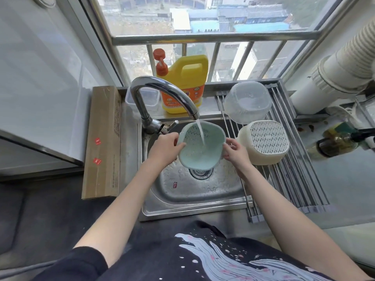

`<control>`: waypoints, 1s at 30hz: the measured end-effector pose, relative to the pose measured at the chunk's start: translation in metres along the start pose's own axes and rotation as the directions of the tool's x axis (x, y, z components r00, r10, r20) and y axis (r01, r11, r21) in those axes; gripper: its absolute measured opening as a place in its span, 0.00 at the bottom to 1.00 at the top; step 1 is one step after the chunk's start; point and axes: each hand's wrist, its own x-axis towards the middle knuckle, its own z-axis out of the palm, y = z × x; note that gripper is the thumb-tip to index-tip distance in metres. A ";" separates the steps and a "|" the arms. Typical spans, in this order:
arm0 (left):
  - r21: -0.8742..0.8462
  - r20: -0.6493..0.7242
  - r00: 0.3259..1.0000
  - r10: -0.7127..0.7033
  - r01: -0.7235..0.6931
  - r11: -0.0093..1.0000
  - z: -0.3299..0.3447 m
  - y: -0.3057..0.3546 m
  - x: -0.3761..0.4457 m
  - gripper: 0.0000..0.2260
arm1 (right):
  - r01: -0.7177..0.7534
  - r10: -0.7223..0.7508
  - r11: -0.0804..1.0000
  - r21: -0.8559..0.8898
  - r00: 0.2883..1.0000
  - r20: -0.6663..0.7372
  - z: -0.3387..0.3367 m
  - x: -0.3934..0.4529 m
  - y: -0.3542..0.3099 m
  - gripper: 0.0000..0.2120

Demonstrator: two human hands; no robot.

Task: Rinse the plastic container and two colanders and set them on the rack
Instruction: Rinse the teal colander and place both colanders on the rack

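Observation:
I hold a pale green colander (199, 148) over the steel sink (182, 191), tilted with its opening toward me. Water runs from the faucet (162, 92) into it. My left hand (165, 148) grips its left rim and my right hand (235, 152) grips its right rim. On the roll-up rack (300, 179) at the right, a cream colander (264, 141) lies upside down. Behind it a clear plastic container (247, 102) also rests upside down.
A yellow detergent jug (186, 86) with an orange pump stands behind the sink, with a small clear box (142, 99) to its left. A long cardboard box (103, 142) lies along the sink's left side. A dark bottle (336, 141) lies right of the rack.

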 end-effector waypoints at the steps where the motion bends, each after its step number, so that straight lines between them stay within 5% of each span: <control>1: -0.013 -0.016 1.000 0.010 -0.010 1.000 0.001 0.001 -0.001 0.12 | 0.018 -0.018 1.000 -0.007 1.000 -0.001 -0.001 0.003 -0.003 0.10; 11: 0.201 -0.185 0.951 0.249 -0.212 0.956 -0.008 0.019 -0.012 0.13 | -0.051 0.063 0.987 -0.152 0.995 0.080 0.027 0.012 -0.001 0.13; 15: 0.188 -0.159 0.964 0.215 -0.184 0.965 -0.010 0.016 -0.014 0.14 | -0.108 0.136 0.967 -0.230 0.985 0.110 0.039 0.009 0.001 0.10; 21: -0.119 -0.100 0.994 -0.049 0.037 0.992 -0.007 0.007 -0.007 0.15 | -0.080 0.136 0.910 -0.407 0.985 0.110 0.034 0.002 0.004 0.15; 24: -0.265 -0.002 0.983 -0.185 0.178 0.948 -0.004 -0.001 -0.002 0.11 | -0.118 0.175 0.926 -0.360 0.976 0.131 0.027 -0.003 0.001 0.16; 26: -0.376 0.086 0.952 -0.295 0.305 0.875 -0.001 -0.007 -0.001 0.08 | -0.159 0.185 0.963 -0.219 0.977 0.103 0.022 -0.006 -0.003 0.17; 30: -0.608 0.359 0.812 -0.460 0.577 0.545 0.011 -0.019 -0.007 0.08 | -0.237 0.218 0.964 0.120 0.964 0.149 0.008 -0.012 -0.012 0.09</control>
